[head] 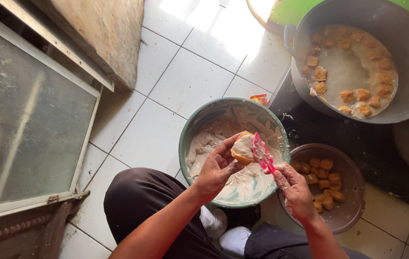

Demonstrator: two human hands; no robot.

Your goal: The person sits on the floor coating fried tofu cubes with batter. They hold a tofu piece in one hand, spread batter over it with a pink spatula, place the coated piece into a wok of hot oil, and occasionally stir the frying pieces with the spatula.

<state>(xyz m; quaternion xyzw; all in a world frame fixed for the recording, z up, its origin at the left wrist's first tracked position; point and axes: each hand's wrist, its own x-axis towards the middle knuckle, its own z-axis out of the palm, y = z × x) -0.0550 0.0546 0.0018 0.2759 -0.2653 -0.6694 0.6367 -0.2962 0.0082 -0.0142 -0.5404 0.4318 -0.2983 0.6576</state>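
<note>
Tofu piece (pixel 242 148) in left hand (pixel 216 170)

This looks like a home or small food-stall kitchen, with work done on the white tiled floor (pixel 185 81). A green bowl of pale paste (pixel 233 151), a big grey pot of fried tofu pieces (pixel 358 62) and a brown basket (pixel 331 187) suggest bulk food preparation.

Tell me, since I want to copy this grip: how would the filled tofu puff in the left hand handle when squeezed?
The tofu puff probably feels soft and squashes easily; the left hand cradles it in its fingertips. Paste smeared on it and the fingers likely makes it slippery. It looks light for its size.
</note>
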